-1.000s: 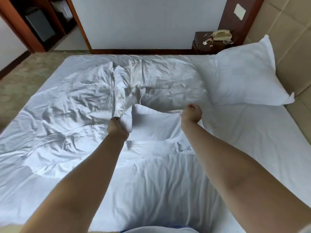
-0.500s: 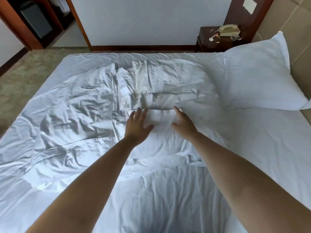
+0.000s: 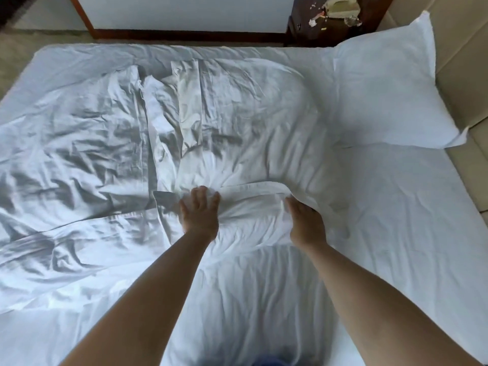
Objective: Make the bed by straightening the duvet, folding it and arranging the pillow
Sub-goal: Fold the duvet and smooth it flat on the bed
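Observation:
A crumpled white duvet (image 3: pixel 105 159) covers the left and middle of the bed. One folded flap of it lies in front of me. My left hand (image 3: pixel 200 213) presses flat on that flap, fingers straight and spread. My right hand (image 3: pixel 307 224) grips the flap's right edge; the cloth drapes over its fingers and hides them. A white pillow (image 3: pixel 390 96) leans against the headboard at the far right, apart from both hands.
Bare white bedsheet (image 3: pixel 401 212) shows on the right side of the bed. The beige padded headboard (image 3: pixel 464 64) runs along the right. A dark nightstand (image 3: pixel 303 27) with a telephone (image 3: pixel 342 6) stands beyond the bed. Carpet (image 3: pixel 15 51) lies at the far left.
One second ago both hands held the flap lifted. They laid it down flat with open palms. Now the right hand has taken hold of its edge and my view has tilted down.

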Tool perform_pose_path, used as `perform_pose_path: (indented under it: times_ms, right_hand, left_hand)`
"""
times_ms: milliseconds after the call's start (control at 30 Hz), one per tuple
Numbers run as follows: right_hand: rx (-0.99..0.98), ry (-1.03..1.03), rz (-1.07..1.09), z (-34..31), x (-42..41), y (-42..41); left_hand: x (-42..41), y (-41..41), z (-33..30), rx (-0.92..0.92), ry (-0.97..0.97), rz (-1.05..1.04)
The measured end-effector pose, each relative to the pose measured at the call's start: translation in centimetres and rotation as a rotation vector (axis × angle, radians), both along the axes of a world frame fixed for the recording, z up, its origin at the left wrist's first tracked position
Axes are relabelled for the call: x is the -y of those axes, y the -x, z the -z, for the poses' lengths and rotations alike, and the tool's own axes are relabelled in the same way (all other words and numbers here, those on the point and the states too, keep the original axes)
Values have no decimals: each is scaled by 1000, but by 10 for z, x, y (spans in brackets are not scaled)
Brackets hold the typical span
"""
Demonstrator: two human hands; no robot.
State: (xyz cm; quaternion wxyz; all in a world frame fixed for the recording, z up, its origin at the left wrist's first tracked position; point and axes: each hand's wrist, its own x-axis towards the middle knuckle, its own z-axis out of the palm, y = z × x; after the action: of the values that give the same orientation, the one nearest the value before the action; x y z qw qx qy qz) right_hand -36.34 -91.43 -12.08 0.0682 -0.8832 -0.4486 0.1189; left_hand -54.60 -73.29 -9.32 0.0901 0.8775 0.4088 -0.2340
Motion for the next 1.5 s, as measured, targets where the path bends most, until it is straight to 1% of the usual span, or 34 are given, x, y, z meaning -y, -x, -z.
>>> perform_pose_path:
  times_ms: [67, 133, 167, 267, 400, 467, 567, 633, 700, 767, 833, 967, 1000, 1033, 1100, 1167, 1267, 1300, 1367, 1433, 1500]
  right_hand:
    - [75, 15, 99, 3, 14, -15]
    - [124, 126, 194, -5, 19, -24]
    - [110, 152, 236, -6, 18, -27]
    - [60, 111, 390, -4, 4, -18]
    - [-89, 45, 545, -10, -19, 7]
    - [-148, -55, 546, -8, -20, 4]
    - [-212, -295, 506, 0, -10, -3]
    - [-192, -435, 526, 4, -1, -5]
    - [-164, -484, 603, 5, 8, -6]
    - [-196, -485, 698, 3, 14, -8]
    - [-270, -443, 813, 4, 19, -11]
    - [-498, -368, 1197, 9, 34, -28]
    - [-547, -346, 1242, 12, 39, -33]
    - [-573, -316, 1241, 17, 45, -38]
    - [-566, -289, 1193, 26, 52, -47]
    - [-506, -365, 1184, 34, 54, -54]
    - [-378, -581, 1226, 33, 48, -68]
    - [-388, -662, 1269, 29, 46, -75]
    - [-480, -800, 1377, 23, 42, -93]
    - [-575, -903, 1479, 18, 37, -111]
    - [-587, -975, 1501, 16, 28, -125]
  left_hand:
    - [10, -10, -4, -26, -48, -12]
    - [17, -17, -4, -15, -93, -25]
    - [21, -21, -3, -2, -124, -29]
    - [35, -31, 1, 58, -195, -38]
    - [54, -42, 0, 230, -188, -54]
    - [62, -48, -2, 296, -155, 21]
    - [70, -61, -4, 362, -102, 140]
    - [74, -72, -3, 375, -88, 173]
    - [80, -82, 0, 363, -77, 194]
    - [87, -91, 5, 349, -72, 203]
    - [94, -100, 9, 372, -88, 211]
    - [107, -123, 13, 377, -79, 229]
    - [109, -129, 15, 371, -80, 235]
    - [111, -135, 16, 374, -98, 247]
    - [115, -146, 21, 417, -201, 272]
    - [119, -156, 30, 473, -249, 309]
    - [128, -170, 31, 547, -260, 390]
    - [133, -175, 33, 566, -263, 436]
    - [140, -183, 36, 560, -259, 523]
    - [142, -190, 42, 556, -243, 551]
    - [139, -195, 46, 559, -232, 559]
